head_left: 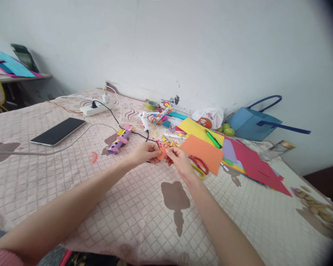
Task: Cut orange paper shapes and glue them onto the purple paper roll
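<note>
Between my two hands is a small piece of orange paper (161,153). My left hand (145,153) pinches its left side, and my right hand (178,159) pinches its right side. Right beside my right hand lie scissors (201,165) with red and yellow handles, partly on an orange sheet (202,151). Just beyond the fingers are colourful paper scraps (169,141). A white glue gun (144,121) stands behind my left hand. To the left of it lies a purple paper tube (119,142) decorated with pink and yellow pieces.
A tablet (59,132) and a white power strip (96,108) with cables lie at the left. Yellow paper (195,127), a green cutter (213,139) and red sheets (255,162) are at the right. Behind them sit green fruit (228,130) and a blue bag (249,123).
</note>
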Available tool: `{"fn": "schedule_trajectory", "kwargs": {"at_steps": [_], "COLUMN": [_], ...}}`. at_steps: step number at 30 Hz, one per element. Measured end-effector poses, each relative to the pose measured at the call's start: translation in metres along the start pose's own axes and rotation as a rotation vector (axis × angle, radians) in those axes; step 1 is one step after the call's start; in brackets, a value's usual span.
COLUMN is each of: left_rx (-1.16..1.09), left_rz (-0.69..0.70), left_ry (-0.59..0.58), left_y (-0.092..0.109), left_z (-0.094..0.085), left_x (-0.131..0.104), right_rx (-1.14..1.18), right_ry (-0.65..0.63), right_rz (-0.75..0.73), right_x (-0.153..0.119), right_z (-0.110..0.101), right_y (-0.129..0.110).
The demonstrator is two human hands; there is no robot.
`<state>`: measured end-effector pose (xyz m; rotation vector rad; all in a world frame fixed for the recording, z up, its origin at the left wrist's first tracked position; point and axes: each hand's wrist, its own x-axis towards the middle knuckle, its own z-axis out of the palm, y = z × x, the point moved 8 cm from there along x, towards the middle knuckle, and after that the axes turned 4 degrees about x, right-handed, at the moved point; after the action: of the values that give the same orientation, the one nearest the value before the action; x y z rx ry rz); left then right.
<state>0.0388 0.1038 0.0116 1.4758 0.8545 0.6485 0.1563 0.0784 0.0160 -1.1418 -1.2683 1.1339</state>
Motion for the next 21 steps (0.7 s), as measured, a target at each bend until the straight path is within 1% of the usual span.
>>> {"fn": "schedule_trajectory", "kwargs": {"at_steps": [3, 5, 8, 10, 21], "left_rx": [-0.013, -0.015, -0.006, -0.002, -0.038], "left_rz": [0.011, 0.007, 0.005, 0.012, -0.020], "left_ry": [-0.005, -0.001, 0.006, 0.004, -0.005], "left_y": [0.0010, 0.0006, -0.0003, -0.0003, -0.0046], "left_z": [0.0001, -0.0005, -0.0011, -0.0008, -0.0017], "left_x": [-0.0005, -0.0006, -0.0001, 0.0005, 0.0016], "right_rx": [0.036, 0.048, 0.018, 0.002, 0.031], "right_ry": [0.020, 0.009, -0.022, -0.020, 0.006], "right_rz": [0.049, 0.063, 0.023, 0.002, 0.016], "right_x": [0.0013, 0.0017, 0.0015, 0.0014, 0.0029], "right_z": [-0.0021, -0.0017, -0.0003, -0.0010, -0.0034], "right_y": [0.0035, 0.0045, 0.0017, 0.0006, 0.0033]}}
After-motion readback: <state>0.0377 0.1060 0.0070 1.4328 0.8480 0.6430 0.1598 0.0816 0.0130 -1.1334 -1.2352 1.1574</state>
